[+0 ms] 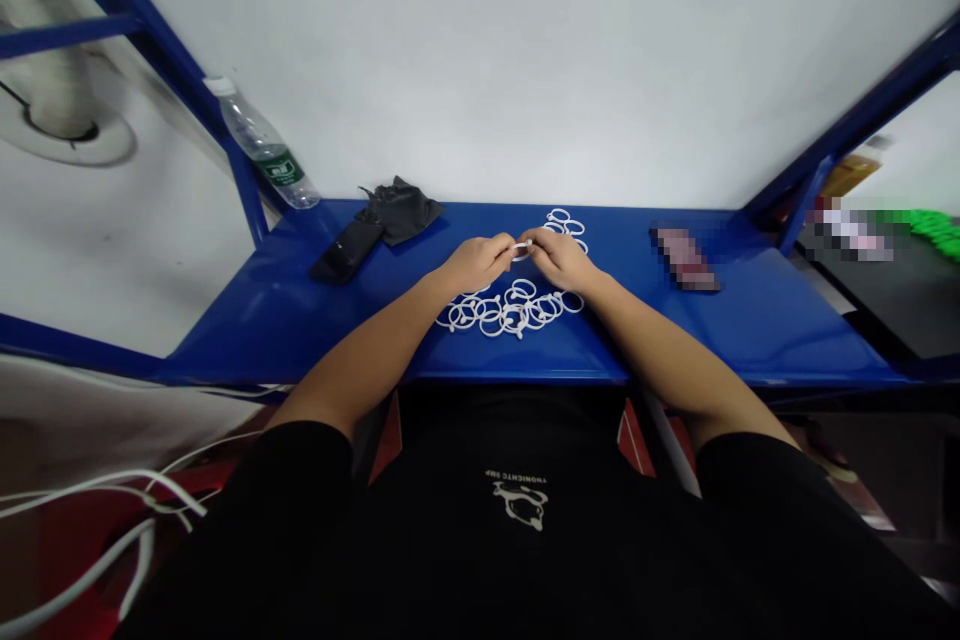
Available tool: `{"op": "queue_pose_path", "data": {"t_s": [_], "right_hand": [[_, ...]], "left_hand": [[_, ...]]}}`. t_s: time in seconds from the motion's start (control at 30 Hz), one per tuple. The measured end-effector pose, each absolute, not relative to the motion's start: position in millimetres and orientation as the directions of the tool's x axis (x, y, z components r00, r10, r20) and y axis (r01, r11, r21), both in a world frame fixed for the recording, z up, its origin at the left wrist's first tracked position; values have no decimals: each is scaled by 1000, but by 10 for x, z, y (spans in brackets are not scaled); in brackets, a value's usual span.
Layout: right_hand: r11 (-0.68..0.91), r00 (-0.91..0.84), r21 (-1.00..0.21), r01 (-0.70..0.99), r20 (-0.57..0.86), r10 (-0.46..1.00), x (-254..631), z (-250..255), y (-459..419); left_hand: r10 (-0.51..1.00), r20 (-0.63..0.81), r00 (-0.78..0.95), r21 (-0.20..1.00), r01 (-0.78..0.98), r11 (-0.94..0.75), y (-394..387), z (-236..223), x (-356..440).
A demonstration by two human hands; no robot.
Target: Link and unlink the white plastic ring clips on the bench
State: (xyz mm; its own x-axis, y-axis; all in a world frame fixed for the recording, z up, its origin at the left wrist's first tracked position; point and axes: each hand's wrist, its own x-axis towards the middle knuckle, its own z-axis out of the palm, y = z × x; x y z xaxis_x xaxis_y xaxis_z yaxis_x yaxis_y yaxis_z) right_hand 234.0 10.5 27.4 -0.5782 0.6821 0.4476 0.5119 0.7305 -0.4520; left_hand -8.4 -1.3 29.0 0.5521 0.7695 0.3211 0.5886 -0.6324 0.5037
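My left hand (477, 263) and my right hand (560, 258) meet over the middle of a blue table (285, 320). Both pinch one small white plastic ring (520, 248) between their fingertips. Just in front of my hands lies a cluster of several white rings (510, 310), linked or overlapping on the table. A few more white rings (564, 219) lie behind my right hand, toward the wall.
A clear water bottle (264, 146) leans at the back left corner. A black phone (346, 251) and crumpled black cloth (400, 208) lie left of my hands. A blurred pink-and-dark object (684, 258) lies to the right. White cables (112, 510) hang at lower left.
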Motion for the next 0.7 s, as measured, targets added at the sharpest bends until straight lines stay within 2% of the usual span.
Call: {"op": "queue_pose_path", "data": {"t_s": [0.47, 0.7], "right_hand": [[774, -611, -400, 491, 476, 633, 2360, 256, 121], [751, -598, -401, 525, 454, 661, 2367, 239, 149]], "left_hand": [[773, 325, 544, 509, 589, -628, -7, 285, -95], [765, 297, 571, 491, 596, -636, -8, 271, -80]]}}
